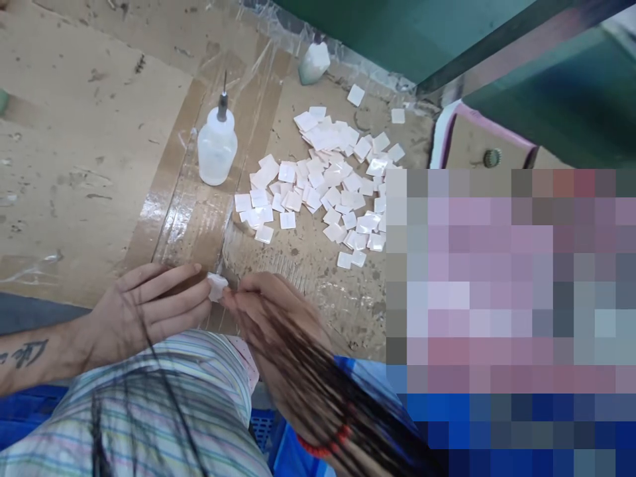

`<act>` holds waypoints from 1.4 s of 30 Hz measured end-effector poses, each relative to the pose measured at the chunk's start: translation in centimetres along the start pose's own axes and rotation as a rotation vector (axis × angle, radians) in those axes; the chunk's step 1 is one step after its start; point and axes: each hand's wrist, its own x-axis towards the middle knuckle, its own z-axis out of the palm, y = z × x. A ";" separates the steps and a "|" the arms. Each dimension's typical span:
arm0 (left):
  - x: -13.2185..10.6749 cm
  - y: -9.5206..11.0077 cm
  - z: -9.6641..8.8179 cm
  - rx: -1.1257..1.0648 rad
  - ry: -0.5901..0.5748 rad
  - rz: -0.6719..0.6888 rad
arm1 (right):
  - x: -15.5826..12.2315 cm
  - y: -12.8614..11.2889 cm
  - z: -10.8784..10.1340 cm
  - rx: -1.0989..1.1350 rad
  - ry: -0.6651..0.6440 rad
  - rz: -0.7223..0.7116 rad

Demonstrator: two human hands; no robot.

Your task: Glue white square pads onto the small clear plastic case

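Observation:
My left hand (149, 308) and my right hand (271, 311) meet at the near edge of the cardboard-covered table (89, 132). Together their fingertips pinch one small white square piece (217, 286). Strands of dark hair hang over my right hand and blur it. Just beyond the hands lies a loose pile of several white square pieces (328, 182). A small translucent squeeze bottle with a needle tip (217, 142) stands upright to the left of the pile.
Clear tape strips run across the cardboard under the bottle. A second small bottle (314, 63) lies at the back by a green machine body (447, 33). Blue crates (30, 414) sit below the table edge. The right side is pixelated.

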 end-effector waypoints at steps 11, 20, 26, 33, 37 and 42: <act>3.2 -0.4 -3.1 -0.130 0.057 -0.016 | 3.0 -0.9 -2.5 -0.242 -0.368 -0.062; 5.8 -1.5 -5.0 -0.071 -0.110 -0.018 | 4.9 -3.3 -3.2 -0.437 -0.623 0.124; 7.5 -0.7 -5.9 -0.026 -0.197 -0.056 | 5.2 -3.7 -3.6 -0.460 -0.654 0.144; 8.8 0.7 -6.5 0.159 -0.254 -0.026 | 5.2 -3.7 -3.5 -0.431 -0.595 0.100; 9.5 1.3 -6.6 0.220 -0.251 0.009 | 5.1 -3.6 -3.6 -0.430 -0.566 0.095; 9.9 1.6 -6.4 0.347 -0.347 -0.051 | 5.3 -3.5 -3.5 -0.428 -0.590 0.089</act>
